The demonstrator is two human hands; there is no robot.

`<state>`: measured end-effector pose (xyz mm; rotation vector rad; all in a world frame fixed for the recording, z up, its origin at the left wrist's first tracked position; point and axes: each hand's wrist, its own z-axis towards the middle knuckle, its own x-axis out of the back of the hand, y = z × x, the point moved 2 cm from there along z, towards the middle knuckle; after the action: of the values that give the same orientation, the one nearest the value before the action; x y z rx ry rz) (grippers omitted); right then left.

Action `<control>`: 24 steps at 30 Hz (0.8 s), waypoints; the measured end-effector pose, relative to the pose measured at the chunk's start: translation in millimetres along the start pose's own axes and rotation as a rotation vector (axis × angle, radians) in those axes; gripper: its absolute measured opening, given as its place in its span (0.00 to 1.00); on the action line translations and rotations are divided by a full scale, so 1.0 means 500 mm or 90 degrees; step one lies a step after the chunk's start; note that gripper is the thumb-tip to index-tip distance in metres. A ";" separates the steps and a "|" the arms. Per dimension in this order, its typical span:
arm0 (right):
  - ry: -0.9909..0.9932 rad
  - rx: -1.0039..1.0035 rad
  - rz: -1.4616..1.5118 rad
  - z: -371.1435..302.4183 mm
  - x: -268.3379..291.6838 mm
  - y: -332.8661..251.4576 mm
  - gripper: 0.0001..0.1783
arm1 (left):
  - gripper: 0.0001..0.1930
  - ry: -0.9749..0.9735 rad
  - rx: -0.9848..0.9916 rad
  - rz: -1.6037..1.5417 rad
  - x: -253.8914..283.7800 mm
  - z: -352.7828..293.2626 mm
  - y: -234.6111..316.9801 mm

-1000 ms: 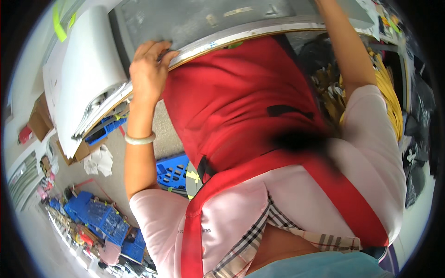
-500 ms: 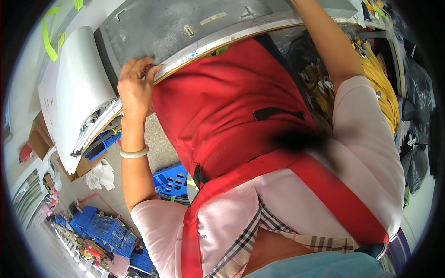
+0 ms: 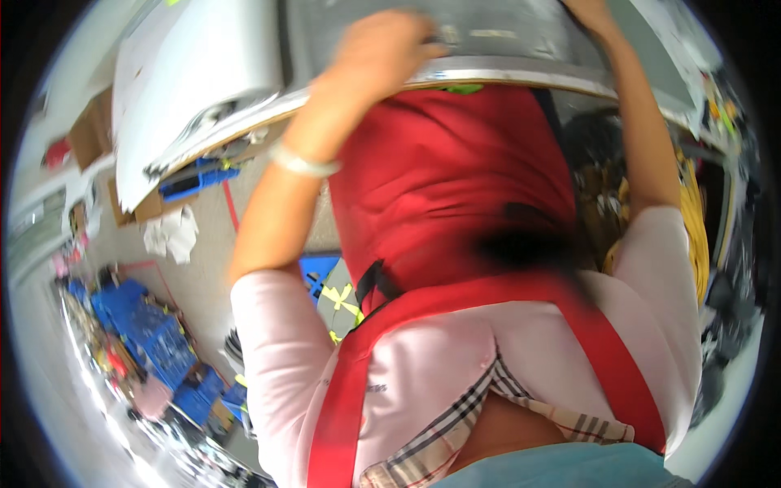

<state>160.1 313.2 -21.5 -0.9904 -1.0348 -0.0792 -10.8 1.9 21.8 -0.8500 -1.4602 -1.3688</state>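
Note:
A dark grey flat panel (image 3: pixel 496 49) with small slots and marks lies on the worktable (image 3: pixel 521 73) in front of me. My left hand (image 3: pixel 386 49), smeared by motion, is over the panel's left part near its front edge. Its fingers are too blurred to show whether they hold anything. Close to the panel's right end, my right hand (image 3: pixel 590 12) is partly cut off by the top of the view, with its fingers hidden. Left of the panel, a thick white folded sheet (image 3: pixel 199 57) bulges over the table's front edge.
Below the table on the right hang yellow cloth (image 3: pixel 691 236) and dark plastic bags. Blue crates (image 3: pixel 154 333) stand on the floor at the lower left. Crumpled white paper (image 3: pixel 172 234) lies near a cardboard box (image 3: pixel 91 126). My red apron touches close to the table edge.
My left hand has moved right from the panel's left front corner and onto its surface. My right hand has shifted right. The whole view has turned and shifted.

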 end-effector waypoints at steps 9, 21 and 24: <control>-0.010 -0.007 0.172 -0.016 -0.005 -0.004 0.09 | 0.08 0.303 -0.046 0.018 -0.143 0.138 0.009; -0.130 0.060 0.023 -0.227 0.029 -0.046 0.12 | 0.18 0.273 0.014 0.059 -0.150 0.137 0.018; -0.108 0.136 0.000 -0.235 0.015 -0.063 0.10 | 0.17 0.276 0.009 0.052 -0.147 0.136 0.020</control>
<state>229.4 213.3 -11.7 -0.8120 -1.1726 0.1162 11.4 78.0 -40.2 -0.5509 -1.0865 -1.3761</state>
